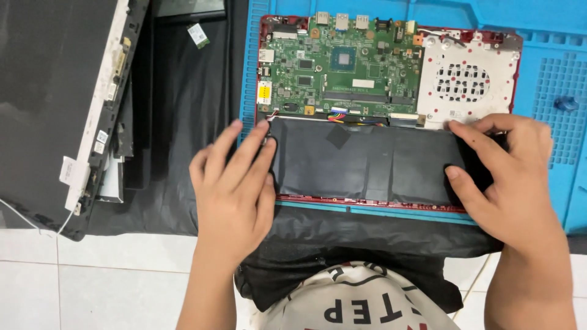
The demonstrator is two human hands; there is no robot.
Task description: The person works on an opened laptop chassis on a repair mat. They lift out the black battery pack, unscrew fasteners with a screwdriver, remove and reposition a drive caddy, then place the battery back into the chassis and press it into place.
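Note:
An opened laptop base with a red rim (367, 202) lies on a blue work mat (550, 73). Its green circuit board (339, 64) fills the far half, with a white perforated plate (465, 79) at the far right. A flat black battery pack (361, 160) spans the near half. My left hand (235, 183) rests flat on the battery's left end, fingers spread and pointing away from me. My right hand (507, 174) lies on the battery's right end, fingertips pressing on its top. Coloured wires (339, 116) run from the battery to the board.
A detached laptop screen panel (55, 104) lies at the left on black cloth (177, 122), with a small green card (198, 35) near the top. A small blue part (565, 102) sits on the mat at right. White floor tiles (92, 287) show below.

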